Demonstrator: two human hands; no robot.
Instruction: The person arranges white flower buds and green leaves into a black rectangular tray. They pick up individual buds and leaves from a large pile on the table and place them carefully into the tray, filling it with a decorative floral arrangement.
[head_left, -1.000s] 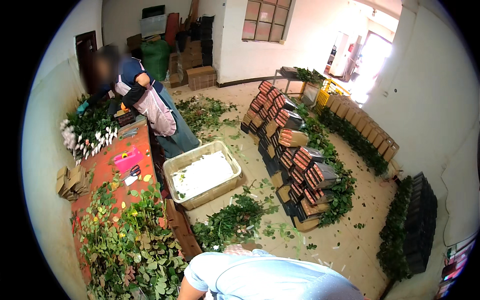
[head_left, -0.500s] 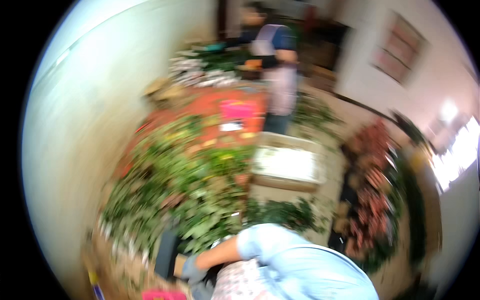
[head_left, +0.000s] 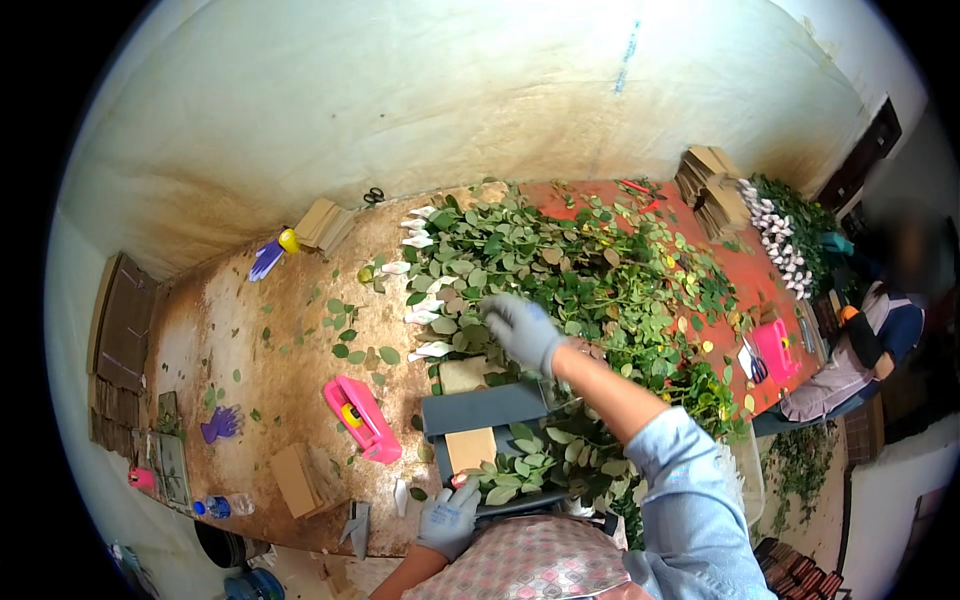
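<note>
The fingers [head_left: 497, 312] of the right hand [head_left: 525, 335], in the head view, are partly bent over the leafy stems [head_left: 590, 240]; I cannot tell if they grasp any. The stems spread beneath them and toward the back edge of the surface [head_left: 220, 330], their long axis roughly left to right, white-wrapped heads [head_left: 417, 241] toward the left edge. The left hand [head_left: 450, 520], farther away, is at the front edge, near a brown cardboard piece [head_left: 470, 449]; its grip is unclear.

The grey-gloved right hand [head_left: 522, 332] hid part of the green leafy stems [head_left: 510, 243] beneath it. A co-worker's head [head_left: 912, 245] was blurred. The view's lower edge cut off the light-blue cloth sleeve [head_left: 690, 480] and a stack of reddish-brown bundles [head_left: 800, 573].
</note>
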